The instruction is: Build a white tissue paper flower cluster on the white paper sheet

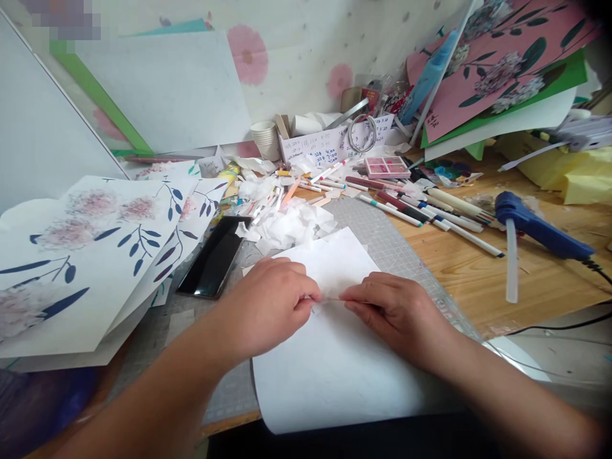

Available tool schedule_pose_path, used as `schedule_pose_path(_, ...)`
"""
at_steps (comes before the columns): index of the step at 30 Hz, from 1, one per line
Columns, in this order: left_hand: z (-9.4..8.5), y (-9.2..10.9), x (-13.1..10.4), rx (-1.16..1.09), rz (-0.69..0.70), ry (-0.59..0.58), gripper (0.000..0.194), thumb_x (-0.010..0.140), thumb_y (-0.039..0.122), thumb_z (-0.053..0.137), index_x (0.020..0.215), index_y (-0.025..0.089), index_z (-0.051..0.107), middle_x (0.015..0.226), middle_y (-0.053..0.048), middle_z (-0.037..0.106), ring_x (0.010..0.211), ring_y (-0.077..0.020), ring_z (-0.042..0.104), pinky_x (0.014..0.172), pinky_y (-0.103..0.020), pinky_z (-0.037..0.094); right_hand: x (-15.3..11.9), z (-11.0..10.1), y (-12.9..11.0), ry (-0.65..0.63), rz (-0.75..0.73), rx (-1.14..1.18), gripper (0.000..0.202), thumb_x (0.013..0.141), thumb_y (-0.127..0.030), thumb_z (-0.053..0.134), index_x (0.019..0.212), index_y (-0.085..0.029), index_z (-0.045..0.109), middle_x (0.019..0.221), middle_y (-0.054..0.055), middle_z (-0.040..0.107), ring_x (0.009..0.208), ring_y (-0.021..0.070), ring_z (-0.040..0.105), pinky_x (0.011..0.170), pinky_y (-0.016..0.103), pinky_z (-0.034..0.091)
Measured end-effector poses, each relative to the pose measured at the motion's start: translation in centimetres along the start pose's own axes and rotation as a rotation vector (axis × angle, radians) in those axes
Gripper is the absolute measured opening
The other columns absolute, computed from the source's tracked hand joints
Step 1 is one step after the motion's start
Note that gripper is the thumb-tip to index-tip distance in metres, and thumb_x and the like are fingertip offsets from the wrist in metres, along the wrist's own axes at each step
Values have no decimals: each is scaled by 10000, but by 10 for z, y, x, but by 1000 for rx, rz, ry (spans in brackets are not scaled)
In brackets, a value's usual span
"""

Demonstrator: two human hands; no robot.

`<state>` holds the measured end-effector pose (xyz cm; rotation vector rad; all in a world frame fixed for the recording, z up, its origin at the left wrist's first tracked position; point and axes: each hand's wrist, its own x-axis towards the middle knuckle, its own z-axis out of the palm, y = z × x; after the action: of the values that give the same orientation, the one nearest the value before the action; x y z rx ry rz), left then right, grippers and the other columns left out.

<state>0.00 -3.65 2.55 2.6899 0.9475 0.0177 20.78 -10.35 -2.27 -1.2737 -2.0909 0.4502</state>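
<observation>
Fingers of the left hand [275, 305] and right hand [406, 312] pinch a thin pale strand [329, 299] of unclear material, its long axis running nine to three o'clock between them, neither hand nearer. Below lies a large white paper sheet [335, 363]; beyond, torn white paper scraps [294, 226] at eleven, a black rectangular phone [215, 258] at ten.

The single head-worn camera looks forward and down across the brown wooden desk [461, 277] from its near side. The bare left hand [275, 299] and bare right hand [406, 312] occupy the close central field; the white, pink-flowered wall [296, 70] bounds the background.
</observation>
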Motion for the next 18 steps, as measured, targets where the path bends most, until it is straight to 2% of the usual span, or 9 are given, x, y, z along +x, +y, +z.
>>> schedule_pose_path(4, 0, -4, 0, -6, 42, 6, 289, 844, 114, 534, 883, 314, 739, 741, 26, 651, 775, -165, 580, 744, -313, 375, 1, 1, 2, -29, 47, 43, 245, 938, -268, 490, 934, -215, 729, 737, 44, 693, 681, 166, 621, 639, 275, 457)
schedule_pose_path(8, 2, -8, 2, -23, 41, 22, 276, 851, 124, 556, 948, 320, 725, 790, 32, 661, 815, -166, 585, 771, -321, 374, 2, -3, 2, 0, 177, 194, 217, 895, -276, 523, 874, -208, 728, 781, 48, 724, 690, 173, 644, 644, 277, 472)
schedule_pose_path(12, 4, -9, 5, -7, 57, 35, 292, 849, 120, 576, 1003, 328, 713, 802, 25, 637, 822, -171, 572, 774, -328, 365, 3, -12, 0, 92, 332, 371, 199, 836, -329, 574, 759, -199, 704, 633, 30, 682, 555, 155, 590, 511, 258, 429)
schedule_pose_path(15, 4, -6, 7, -26, 67, 54, 322, 823, 100, 606, 1036, 321, 700, 876, 6, 610, 896, -187, 554, 826, -342, 359, 3, -16, -2, 106, 346, 429, 201, 809, -359, 607, 729, -201, 703, 582, 19, 642, 528, 147, 554, 492, 255, 406)
schedule_pose_path(18, 4, -4, 8, -33, 88, 36, 307, 787, 70, 621, 966, 305, 701, 944, -4, 569, 950, -198, 524, 865, -368, 343, 2, -15, -1, 125, 377, 494, 219, 798, -389, 627, 726, -197, 703, 569, 17, 619, 515, 139, 534, 479, 247, 395)
